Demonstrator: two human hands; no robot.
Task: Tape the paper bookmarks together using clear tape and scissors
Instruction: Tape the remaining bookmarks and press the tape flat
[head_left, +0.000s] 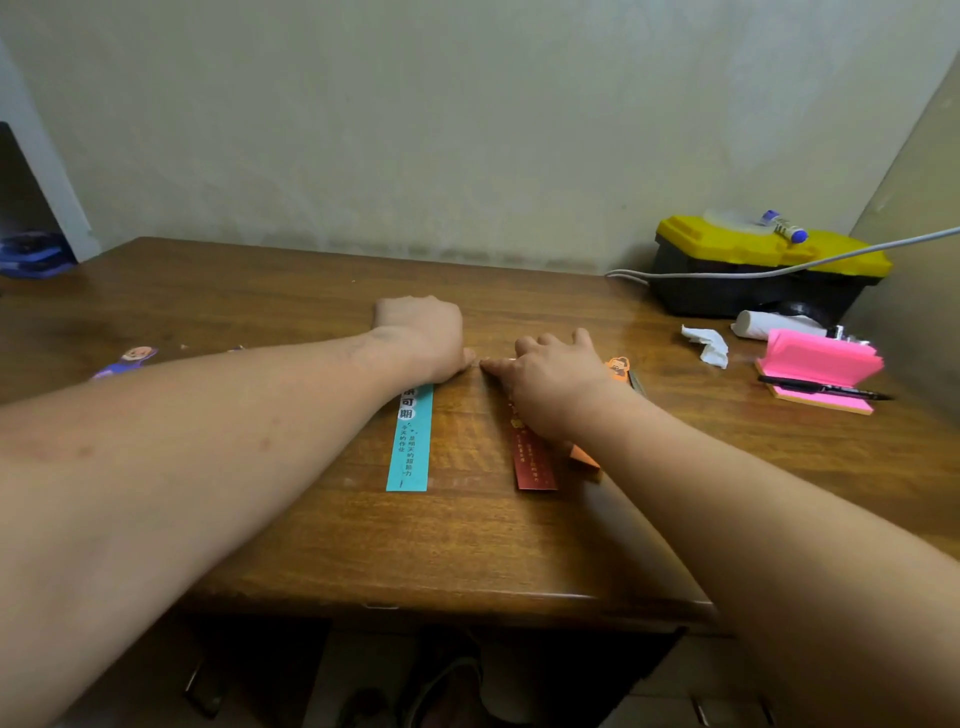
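Here, flat teal bookmark (410, 447), red bookmark (533, 470)

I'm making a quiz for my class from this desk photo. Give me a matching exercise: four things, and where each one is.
1 teal bookmark
2 red bookmark
3 black pen
4 yellow-lidded toolbox

A top end under the right hand
B on the pink note pad
C top end under the left hand
D at the far right corner of the table

Pairs: 1-C, 2-A, 3-B, 4-D
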